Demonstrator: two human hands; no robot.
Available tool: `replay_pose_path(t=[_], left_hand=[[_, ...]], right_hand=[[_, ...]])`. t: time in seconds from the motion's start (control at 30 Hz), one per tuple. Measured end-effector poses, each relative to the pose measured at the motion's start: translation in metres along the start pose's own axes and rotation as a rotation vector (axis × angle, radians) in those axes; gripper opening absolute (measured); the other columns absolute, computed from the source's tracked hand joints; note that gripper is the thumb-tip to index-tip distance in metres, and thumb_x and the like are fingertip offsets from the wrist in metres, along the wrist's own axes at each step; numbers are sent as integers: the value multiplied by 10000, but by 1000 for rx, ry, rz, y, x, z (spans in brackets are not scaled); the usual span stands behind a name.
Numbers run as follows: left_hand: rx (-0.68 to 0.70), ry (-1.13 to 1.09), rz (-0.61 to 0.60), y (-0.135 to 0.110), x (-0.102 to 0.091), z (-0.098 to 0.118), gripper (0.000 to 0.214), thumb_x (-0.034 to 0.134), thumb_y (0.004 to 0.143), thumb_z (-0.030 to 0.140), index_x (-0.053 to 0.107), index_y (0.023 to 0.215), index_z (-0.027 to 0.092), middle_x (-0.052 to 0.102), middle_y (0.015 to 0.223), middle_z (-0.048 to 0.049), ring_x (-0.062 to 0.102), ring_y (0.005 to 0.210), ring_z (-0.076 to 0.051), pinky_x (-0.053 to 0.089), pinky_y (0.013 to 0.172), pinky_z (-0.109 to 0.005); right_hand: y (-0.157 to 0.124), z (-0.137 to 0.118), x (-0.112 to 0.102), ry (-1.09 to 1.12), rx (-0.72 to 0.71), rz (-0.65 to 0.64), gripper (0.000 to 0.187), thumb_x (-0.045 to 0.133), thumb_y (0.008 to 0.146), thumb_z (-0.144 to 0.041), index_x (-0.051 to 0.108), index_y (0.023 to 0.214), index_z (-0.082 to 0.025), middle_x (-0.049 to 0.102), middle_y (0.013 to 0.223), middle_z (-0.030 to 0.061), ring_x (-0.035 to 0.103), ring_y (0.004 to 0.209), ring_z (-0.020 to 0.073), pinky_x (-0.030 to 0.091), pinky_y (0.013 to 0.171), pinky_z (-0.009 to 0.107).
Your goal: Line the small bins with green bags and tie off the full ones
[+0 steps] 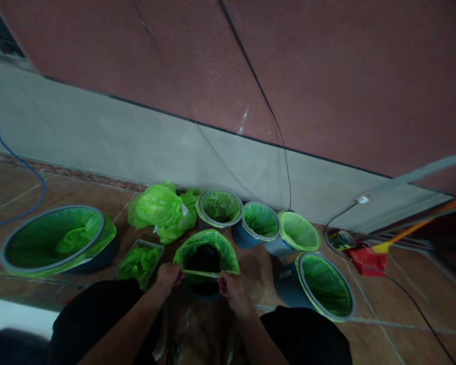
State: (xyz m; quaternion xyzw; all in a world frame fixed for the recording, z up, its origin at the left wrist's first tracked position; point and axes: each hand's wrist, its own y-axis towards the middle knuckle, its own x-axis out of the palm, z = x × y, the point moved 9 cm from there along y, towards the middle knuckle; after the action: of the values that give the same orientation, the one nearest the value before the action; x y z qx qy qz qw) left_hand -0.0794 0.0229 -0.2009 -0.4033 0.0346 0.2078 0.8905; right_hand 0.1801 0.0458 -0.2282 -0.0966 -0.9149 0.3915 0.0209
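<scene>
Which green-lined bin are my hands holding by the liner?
The round bin with a green plastic liner, front and centre: your left hand and right hand pinch its liner's near edge, stretched between them. No hand touches the other bins.

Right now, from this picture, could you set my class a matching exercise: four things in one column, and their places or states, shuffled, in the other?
Things:
1. Red tool head
2. Rectangular tub
3. Front-centre green liner
4. Blue cord

Places or states:
A. Curving in from the left edge of the picture
B. Its edge in the grip of the left hand and right hand
C. Towards the right side of the picture
D. Holding crumpled green plastic

Right pairs: 1-C, 2-D, 3-B, 4-A
</scene>
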Motion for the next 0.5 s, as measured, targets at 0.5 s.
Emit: replay_pose_path(t=[0.5], left_hand=[[321,412,-532,-21,36,88,157,677,645,308,608,634,168,653,564,-2,563,478,-121,413,465,-208]], right_hand=[[17,-100,-20,-639,-228,-363,247,787,649,-357,641,587,-168,589,493,0,525,447,119,376,436,220]])
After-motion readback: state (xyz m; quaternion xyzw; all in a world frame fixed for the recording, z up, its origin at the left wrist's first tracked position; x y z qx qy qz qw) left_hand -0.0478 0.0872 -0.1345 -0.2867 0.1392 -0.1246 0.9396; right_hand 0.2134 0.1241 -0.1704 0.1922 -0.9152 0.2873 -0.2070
